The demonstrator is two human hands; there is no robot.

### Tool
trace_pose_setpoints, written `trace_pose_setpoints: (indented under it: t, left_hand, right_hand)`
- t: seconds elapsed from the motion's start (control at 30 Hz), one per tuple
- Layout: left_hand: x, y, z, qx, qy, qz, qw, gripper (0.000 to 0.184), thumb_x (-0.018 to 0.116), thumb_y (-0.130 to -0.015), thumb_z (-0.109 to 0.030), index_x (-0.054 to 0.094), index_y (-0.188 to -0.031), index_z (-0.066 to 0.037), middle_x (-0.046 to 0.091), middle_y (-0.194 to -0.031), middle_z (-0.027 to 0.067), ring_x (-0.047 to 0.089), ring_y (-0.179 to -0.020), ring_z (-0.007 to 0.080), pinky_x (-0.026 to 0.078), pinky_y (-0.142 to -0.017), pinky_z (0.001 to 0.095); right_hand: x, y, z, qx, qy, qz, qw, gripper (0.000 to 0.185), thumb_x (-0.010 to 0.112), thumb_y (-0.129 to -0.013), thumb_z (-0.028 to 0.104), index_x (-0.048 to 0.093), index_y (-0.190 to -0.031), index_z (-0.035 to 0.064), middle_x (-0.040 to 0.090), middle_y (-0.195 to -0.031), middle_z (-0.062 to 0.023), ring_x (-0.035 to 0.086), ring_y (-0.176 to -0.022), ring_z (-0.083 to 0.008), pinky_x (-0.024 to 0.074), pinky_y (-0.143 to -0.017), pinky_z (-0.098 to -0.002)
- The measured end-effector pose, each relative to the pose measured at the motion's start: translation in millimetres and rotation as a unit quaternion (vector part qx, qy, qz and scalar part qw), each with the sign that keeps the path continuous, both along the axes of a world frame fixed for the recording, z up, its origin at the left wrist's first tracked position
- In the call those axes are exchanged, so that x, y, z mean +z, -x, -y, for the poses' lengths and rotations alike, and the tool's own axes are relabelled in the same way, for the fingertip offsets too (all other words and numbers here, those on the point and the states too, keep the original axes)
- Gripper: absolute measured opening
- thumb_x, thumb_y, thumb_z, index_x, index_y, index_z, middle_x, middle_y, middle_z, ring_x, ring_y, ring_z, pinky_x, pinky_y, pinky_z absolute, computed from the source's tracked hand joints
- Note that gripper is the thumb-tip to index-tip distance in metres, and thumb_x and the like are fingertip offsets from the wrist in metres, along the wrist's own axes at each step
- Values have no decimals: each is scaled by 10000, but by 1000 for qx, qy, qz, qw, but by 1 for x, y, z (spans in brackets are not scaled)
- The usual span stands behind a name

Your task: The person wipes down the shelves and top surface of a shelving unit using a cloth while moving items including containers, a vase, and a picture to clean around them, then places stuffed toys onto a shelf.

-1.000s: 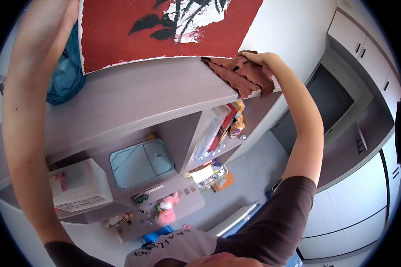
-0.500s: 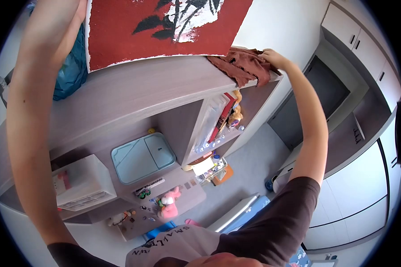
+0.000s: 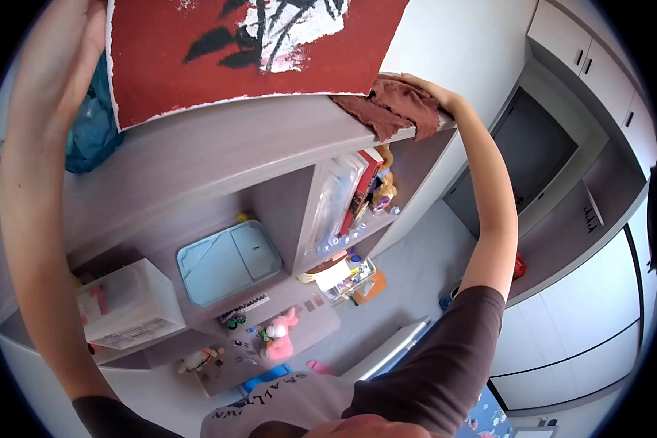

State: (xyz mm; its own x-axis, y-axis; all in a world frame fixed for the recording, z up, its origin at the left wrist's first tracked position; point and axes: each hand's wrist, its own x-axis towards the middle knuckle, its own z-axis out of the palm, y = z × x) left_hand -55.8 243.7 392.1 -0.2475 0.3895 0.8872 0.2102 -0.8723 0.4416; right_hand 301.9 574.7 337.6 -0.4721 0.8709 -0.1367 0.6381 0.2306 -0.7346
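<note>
A red painting [image 3: 175,77] with dark leaves and a white patch is tilted above the top of a shelf unit [image 3: 219,139]. My left hand [image 3: 77,62] is at its left edge and holds it up; the fingertips run out of view at the top. On the right end of the shelf top lies a crumpled brown cloth [image 3: 401,106]. My right hand [image 3: 432,93] presses on this cloth, its fingers bent over the far side. A blue plastic bag [image 3: 95,128] sits behind my left wrist, partly hidden by the painting.
Lower compartments hold a light-blue tray [image 3: 230,261], a white box [image 3: 131,303], and folders with a red book [image 3: 361,190]. A pink plush toy [image 3: 279,336] rests on the desk below. White cabinets [image 3: 577,350] and a grey door [image 3: 525,160] stand to the right.
The painting and my left hand have shifted left in view. My right hand has moved a little left and up on the cloth, its fingers reaching further over it.
</note>
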Motion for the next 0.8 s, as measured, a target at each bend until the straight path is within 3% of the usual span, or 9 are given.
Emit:
trace_pose_setpoints:
  t: [0.1, 0.27, 0.47, 0.57, 0.67, 0.8]
  left_hand:
    - [-2, -1, 0, -5, 4, -4, 1000, 171, 410, -869, -98, 493, -958, 22, 563, -921, 105, 543, -867, 149, 430, -788, 257]
    - [-2, -9, -5, -32, 4, -13, 999, 169, 411, -868, -98, 495, -954, 22, 564, -917, 104, 544, -863, 149, 431, -787, 257]
    - [-2, -19, -9, -64, 2, -16, 998, 168, 411, -868, -97, 497, -949, 21, 564, -912, 102, 545, -858, 148, 431, -785, 257]
    - [-2, -23, -10, -78, 2, -19, 997, 167, 411, -867, -97, 498, -946, 21, 565, -910, 102, 545, -855, 148, 431, -784, 257]
    - [-3, -26, -10, -87, 0, -20, 996, 166, 412, -867, -97, 499, -944, 21, 565, -907, 101, 545, -853, 147, 431, -783, 256]
    - [-3, -30, -10, -96, 0, -26, 995, 165, 412, -866, -97, 501, -941, 20, 565, -904, 100, 546, -850, 147, 431, -782, 256]
  right_hand:
    - [-6, -3, -6, 23, 5, -52, 998, 643, 407, -778, 561, 413, -1233, 107, 452, -1213, -84, 472, -1044, -182, 344, -920, -280]
    - [-5, -4, 9, -22, -16, -67, 997, 741, 368, -777, 588, 320, -1276, 43, 355, -1296, -94, 381, -1148, -193, 255, -987, -290]
    - [-7, -2, 10, -66, 7, -94, 993, 701, 321, -812, 547, 325, -1263, 11, 359, -1294, -95, 394, -1133, -189, 266, -975, -287]
    - [-10, 4, 21, -115, -6, -126, 985, 646, 296, -830, 498, 349, -1248, 9, 399, -1262, -106, 422, -1105, -197, 290, -956, -293]
    - [-15, -1, 2, -95, 49, -134, 985, 591, 271, -836, 451, 408, -1204, 10, 467, -1190, -129, 469, -1044, -220, 327, -921, -315]
    - [-24, -14, -26, -173, -11, -48, 984, 561, 249, -832, 427, 463, -1138, 9, 517, -1111, -148, 507, -967, -244, 357, -878, -338]
